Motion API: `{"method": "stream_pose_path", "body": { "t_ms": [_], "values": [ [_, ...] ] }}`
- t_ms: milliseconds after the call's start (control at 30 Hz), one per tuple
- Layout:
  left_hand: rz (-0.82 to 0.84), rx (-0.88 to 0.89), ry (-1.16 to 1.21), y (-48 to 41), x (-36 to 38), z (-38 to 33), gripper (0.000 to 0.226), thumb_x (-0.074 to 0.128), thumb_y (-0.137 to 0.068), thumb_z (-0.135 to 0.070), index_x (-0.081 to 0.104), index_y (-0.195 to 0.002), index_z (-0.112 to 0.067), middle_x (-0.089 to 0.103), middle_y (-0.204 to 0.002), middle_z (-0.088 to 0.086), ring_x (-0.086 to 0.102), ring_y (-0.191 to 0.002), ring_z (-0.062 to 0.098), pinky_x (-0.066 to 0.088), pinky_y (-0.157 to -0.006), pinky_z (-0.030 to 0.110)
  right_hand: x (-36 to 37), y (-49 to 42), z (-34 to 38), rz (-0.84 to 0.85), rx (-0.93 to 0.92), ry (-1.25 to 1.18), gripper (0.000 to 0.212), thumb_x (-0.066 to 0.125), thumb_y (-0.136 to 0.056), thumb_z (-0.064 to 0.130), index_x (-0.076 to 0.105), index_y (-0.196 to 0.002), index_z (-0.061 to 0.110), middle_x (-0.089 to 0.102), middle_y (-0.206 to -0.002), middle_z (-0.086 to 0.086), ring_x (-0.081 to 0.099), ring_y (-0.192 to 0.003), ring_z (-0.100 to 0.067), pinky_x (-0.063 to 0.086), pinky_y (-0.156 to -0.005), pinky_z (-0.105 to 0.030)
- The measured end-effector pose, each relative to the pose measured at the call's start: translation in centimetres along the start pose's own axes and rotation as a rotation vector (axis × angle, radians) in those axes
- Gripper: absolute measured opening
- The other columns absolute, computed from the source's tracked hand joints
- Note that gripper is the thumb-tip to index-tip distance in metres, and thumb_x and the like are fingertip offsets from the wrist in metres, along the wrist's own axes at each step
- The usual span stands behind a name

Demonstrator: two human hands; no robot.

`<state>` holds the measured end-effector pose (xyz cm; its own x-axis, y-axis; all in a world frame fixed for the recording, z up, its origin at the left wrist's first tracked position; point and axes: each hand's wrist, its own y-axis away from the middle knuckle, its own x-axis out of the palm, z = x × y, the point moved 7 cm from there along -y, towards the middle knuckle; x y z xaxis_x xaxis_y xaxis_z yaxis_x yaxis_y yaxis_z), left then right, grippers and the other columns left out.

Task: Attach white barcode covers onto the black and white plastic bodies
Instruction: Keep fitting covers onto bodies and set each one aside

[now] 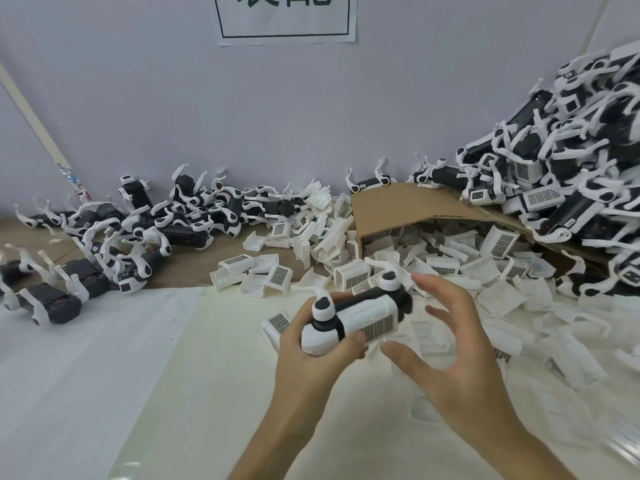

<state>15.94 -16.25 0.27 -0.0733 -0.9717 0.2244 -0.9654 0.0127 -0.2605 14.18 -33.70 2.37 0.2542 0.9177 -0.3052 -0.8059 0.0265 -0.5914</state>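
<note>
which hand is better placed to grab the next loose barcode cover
Right. The right hand is open and holds nothing, and the loose covers are heaped just beyond its fingers. The left hand is busy gripping the black and white body.

Bare white sheet (86, 375) near-left; loose covers (502, 296) right, body heaps (156, 230) beyond.

left grip (311, 351) holds black-and-white body (360, 311), barcode cover (378, 329) on it | right grip (457, 344) fingers spread, just beside
</note>
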Motion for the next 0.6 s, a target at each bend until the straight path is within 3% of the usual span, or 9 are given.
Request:
{"method": "stream_pose_path", "body": {
  "t_ms": [100, 200, 367, 600],
  "values": [
    [0.152, -0.016, 0.006, 0.20, 1.12, -0.12, 0.041, 0.079, -0.066, -0.020, 0.072, -0.105, -0.027, 0.075, -0.102, 0.009, 0.070, -0.081, 0.021, 0.056, -0.071, 0.029, -0.44, -0.50, -0.07, 0.058, 0.036, 0.018, 0.077, 0.067, -0.067, 0.077, 0.043, -0.134, 0.050, 0.049, -0.137, 0.032, 0.044, -0.131, 0.006, 0.039, -0.102, -0.016],
    [0.194, -0.041, -0.010, 0.17, 1.22, -0.02, 0.042, 0.081, -0.063, -0.018, 0.072, -0.103, -0.026, 0.075, -0.099, 0.006, 0.068, -0.079, 0.015, 0.053, -0.069, 0.024, -0.28, -0.64, 0.42, 0.125, 0.027, -0.025, 0.071, 0.067, -0.068, 0.078, 0.045, -0.130, 0.052, 0.061, -0.121, 0.030, 0.056, -0.118, 0.005, 0.038, -0.093, -0.003],
    [0.206, -0.045, -0.041, 0.10, 1.02, -0.04, 0.041, 0.084, -0.062, -0.021, 0.073, -0.101, -0.030, 0.076, -0.097, 0.003, 0.070, -0.083, 0.013, 0.054, -0.070, 0.022, -0.10, -0.35, 0.68, 0.117, -0.012, -0.045, 0.056, 0.075, -0.078, 0.059, 0.049, -0.127, 0.050, 0.065, -0.113, 0.020, 0.062, -0.109, -0.005, 0.044, -0.090, -0.010],
    [0.159, -0.031, -0.041, 0.47, 1.20, 0.01, 0.041, 0.086, -0.061, -0.028, 0.074, -0.100, -0.032, 0.076, -0.092, 0.003, 0.067, -0.073, 0.010, 0.052, -0.064, 0.021, -0.14, 0.02, 0.29, 0.062, -0.003, -0.084, 0.053, 0.078, -0.074, 0.053, 0.051, -0.120, 0.049, 0.064, -0.107, 0.016, 0.062, -0.103, -0.010, 0.044, -0.083, -0.010]
  ]
}}
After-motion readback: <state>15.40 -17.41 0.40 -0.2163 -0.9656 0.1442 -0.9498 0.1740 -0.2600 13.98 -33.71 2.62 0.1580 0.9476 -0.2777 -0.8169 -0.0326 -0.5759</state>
